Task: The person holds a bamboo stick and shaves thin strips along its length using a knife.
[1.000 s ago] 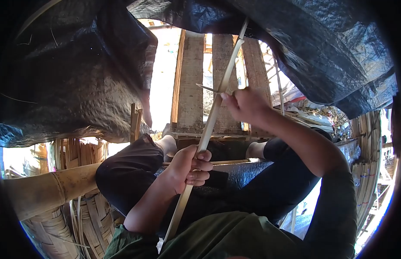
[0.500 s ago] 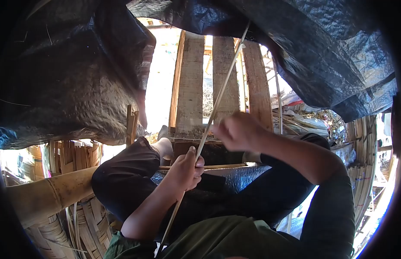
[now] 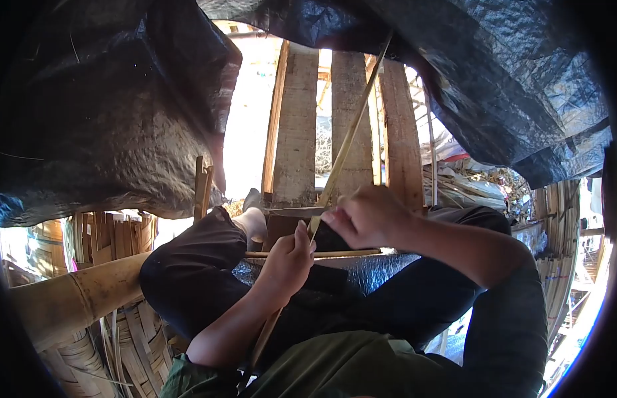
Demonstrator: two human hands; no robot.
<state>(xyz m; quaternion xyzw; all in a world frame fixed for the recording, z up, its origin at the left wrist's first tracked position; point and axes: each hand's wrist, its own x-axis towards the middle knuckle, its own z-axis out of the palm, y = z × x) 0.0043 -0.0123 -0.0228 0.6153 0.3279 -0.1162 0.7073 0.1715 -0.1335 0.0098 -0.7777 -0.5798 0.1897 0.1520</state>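
Note:
A long, pale bamboo strip [image 3: 348,142] runs slantwise from under the dark sheet at the top down past my lap. My left hand [image 3: 288,262] is closed around it, thumb pointing up. Just above and to the right, my right hand [image 3: 368,219] is closed, its thumb and fingertips against the strip. A thin grey knife blade [image 3: 292,211] reaches left from my right hand and lies across the strip; its handle is hidden in the fist. Below the left hand the strip continues toward my shirt.
Wooden planks [image 3: 298,132] stretch ahead between my legs. Dark plastic sheeting [image 3: 109,119] hangs on both sides. A thick bamboo pole [image 3: 82,298] lies at left, above woven bamboo [image 3: 139,348]. Cut strips [image 3: 467,189] are piled at right.
My right hand, blurred before, has come slightly lower and closer to the left hand. The strip has turned, showing a wider face, and the blade now shows across it.

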